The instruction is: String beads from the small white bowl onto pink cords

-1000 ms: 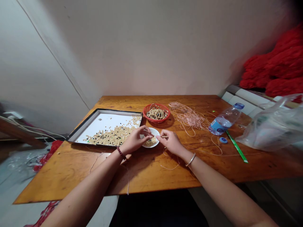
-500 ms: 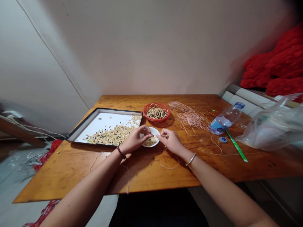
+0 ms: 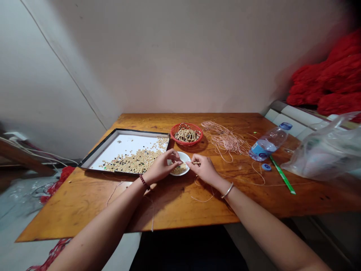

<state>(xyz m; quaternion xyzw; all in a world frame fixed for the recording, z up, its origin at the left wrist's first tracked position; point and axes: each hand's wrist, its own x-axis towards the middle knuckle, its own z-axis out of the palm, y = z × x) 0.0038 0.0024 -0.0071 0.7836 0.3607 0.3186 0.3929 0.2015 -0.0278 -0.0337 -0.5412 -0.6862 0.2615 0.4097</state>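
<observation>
1. White bowl (image 3: 185,157) with beads (image 3: 178,171) sat on the wooden table (image 3: 197,212).
2. Left hand (image 3: 166,164) curved over it, thumb and fingers close together; any hold was too small to tell.
3. Right hand (image 3: 204,168) was closed around a beaded string (image 3: 196,163).
4. Red basket (image 3: 187,144) stood behind.

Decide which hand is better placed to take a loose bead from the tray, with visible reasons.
Probably the left hand: it is right beside the tray, while the right hand is farther off, past the white bowl, and holds beads.
</observation>
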